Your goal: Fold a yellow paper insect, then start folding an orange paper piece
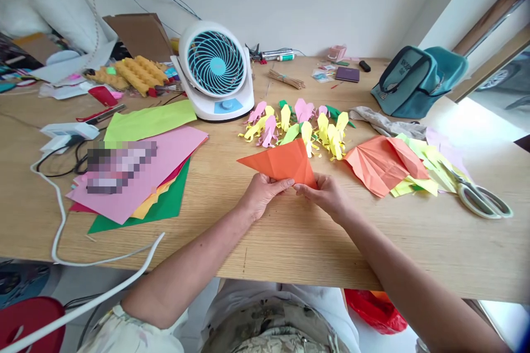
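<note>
A sheet of orange paper (pixel 281 159), folded to a triangle with crease lines, is held a little above the wooden table. My left hand (pixel 265 193) pinches its lower edge, thumb on top. On the right side of that edge, my right hand (pixel 325 194) grips the same paper, its thumb close to the left one. Just behind stand several cut-paper pieces (pixel 305 110) in pink, yellow and green. To the right lies a creased orange paper (pixel 379 165) over yellow-green scraps (pixel 434 162), with scissors (pixel 482 196) resting at their edge.
A white fan (pixel 217 69) stands at the back left. Coloured sheets (pixel 165 162) are stacked on the left, beside a white cable (pixel 60 215). A teal bag (pixel 418 80) sits at the back right near a grey cloth (pixel 387 120). Thin sticks (pixel 286 79) lie behind.
</note>
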Available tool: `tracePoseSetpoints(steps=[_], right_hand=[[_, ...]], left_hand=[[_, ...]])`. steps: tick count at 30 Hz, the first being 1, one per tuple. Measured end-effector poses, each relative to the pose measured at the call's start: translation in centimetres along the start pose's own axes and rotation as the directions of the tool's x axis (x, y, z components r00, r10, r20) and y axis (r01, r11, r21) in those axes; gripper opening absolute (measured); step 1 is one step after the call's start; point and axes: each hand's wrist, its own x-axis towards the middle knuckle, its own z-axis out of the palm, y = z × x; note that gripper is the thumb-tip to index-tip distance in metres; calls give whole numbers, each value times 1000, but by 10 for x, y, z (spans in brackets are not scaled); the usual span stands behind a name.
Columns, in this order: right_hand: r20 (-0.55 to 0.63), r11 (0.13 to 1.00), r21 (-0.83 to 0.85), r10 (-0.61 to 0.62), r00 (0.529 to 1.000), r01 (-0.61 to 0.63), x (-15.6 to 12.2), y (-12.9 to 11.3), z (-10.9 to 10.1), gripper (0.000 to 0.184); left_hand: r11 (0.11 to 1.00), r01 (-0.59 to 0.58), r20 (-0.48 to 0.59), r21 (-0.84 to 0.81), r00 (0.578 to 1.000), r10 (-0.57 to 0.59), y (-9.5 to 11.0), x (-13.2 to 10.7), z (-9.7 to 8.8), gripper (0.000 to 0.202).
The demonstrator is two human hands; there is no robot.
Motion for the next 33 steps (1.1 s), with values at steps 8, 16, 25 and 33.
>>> tracePoseSetpoints(steps=[8,16,25,33], right_hand=[[-87,992,-126,20,996,-30,4,-2,-20,44],[5,952,-296,-86,996,83,5,-5,-50,36],[135,542,-710,-522,842,450,-3,13,-69,38],[403,255,-811,-410,818,527,-38,22,-72,51]], left_hand=[[996,-83,-136,44,987,88,22,17,-25,44],[971,-161,-37,179,985,170,42,30,-55,38],[551,-574,420,606,819,390,35,17,-78,26],[-147,-644,661,750,731,171,24,-30,-65,55]])
